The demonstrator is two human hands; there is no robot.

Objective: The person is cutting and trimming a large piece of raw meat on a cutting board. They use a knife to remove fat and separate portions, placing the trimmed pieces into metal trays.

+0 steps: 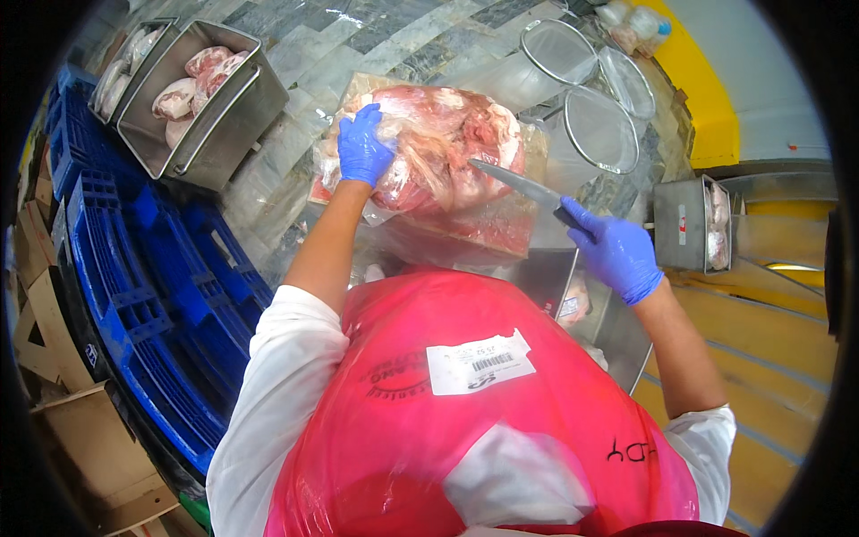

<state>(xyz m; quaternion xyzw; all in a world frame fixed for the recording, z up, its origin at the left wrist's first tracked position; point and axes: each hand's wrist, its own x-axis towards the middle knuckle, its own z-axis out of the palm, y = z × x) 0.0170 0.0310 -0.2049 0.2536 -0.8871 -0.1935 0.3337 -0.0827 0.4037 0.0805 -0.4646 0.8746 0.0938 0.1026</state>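
Note:
A large block of raw meat (447, 183), pink with white fat and partly covered in clear plastic film, sits in front of me in the upper middle. My left hand (365, 148), in a blue glove, lies on its left side with the fingers apart, against the film and meat. In my blue-gloved right hand (619, 253) is a knife (521, 185), gripped by its dark handle. The blade points up and left, its tip at the right part of the meat. Whether the tip touches cannot be told.
Metal bins (234, 121) with wrapped meat pieces stand at the upper left, beside blue plastic pallets (134, 277). Hoop-rimmed clear bags (601, 130) are at the upper right. Another metal bin (684, 226) stands further right. Cardboard (98, 447) lies lower left.

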